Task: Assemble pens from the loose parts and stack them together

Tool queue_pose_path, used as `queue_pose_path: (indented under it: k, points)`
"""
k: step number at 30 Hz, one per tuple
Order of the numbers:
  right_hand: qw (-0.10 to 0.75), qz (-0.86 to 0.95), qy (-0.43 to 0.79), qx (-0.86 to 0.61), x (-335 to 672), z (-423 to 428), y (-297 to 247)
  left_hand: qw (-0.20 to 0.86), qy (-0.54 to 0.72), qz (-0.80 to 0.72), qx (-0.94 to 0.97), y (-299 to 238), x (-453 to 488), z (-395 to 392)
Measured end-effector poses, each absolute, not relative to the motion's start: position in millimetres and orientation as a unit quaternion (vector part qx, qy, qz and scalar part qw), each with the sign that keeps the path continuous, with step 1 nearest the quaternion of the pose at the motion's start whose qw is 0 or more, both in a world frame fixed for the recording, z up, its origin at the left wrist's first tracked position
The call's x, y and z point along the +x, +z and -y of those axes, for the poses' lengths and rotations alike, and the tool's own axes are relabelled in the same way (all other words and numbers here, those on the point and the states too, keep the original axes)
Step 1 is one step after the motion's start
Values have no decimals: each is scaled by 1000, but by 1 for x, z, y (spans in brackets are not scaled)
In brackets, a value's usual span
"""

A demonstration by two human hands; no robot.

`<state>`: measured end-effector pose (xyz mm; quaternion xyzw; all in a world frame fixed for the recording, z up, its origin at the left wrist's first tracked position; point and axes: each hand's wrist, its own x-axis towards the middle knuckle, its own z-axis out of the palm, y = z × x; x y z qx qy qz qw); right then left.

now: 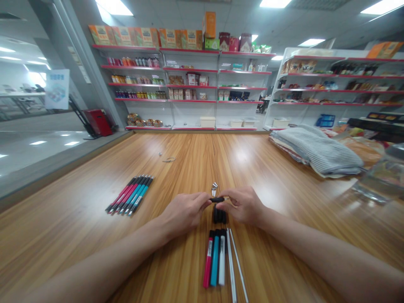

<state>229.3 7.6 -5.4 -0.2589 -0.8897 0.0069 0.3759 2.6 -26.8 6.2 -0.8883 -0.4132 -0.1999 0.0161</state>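
Nearest you on the wooden table point(170, 269) lie thin white refill-like rods point(231, 265) beside three pen barrels point(215, 259), pink, teal and white. Just beyond are loose black sleeves point(216, 215). Above these, your left hand point(184, 212) and right hand point(248, 206) meet at another black sleeve, the held piece point(217, 200). Each grip is pinched closed on one end of it; whether the pale bit at its right end is separate, you cannot tell. Small metal parts point(215, 185) sit just past your fingers. Leftward, a row of pink and teal pens point(131, 193) looks finished; the loose parts appear unassembled.
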Motion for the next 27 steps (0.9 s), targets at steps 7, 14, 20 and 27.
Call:
queue_pose_path:
  k: [7,14,20,27]
  points:
    - [329,910,-25,-250,229,-8,-6,21,-195,403,-894,7,1,28]
    - [332,910,5,-249,229,-6,-5,68,-164,398,-900,6,1,26]
    - [309,921,-22,-239,229,-6,-6,62,-169,381,-907,9,5,29]
    - [308,919,-6,-245,230,-3,-2,68,-166,394,-901,7,2,27]
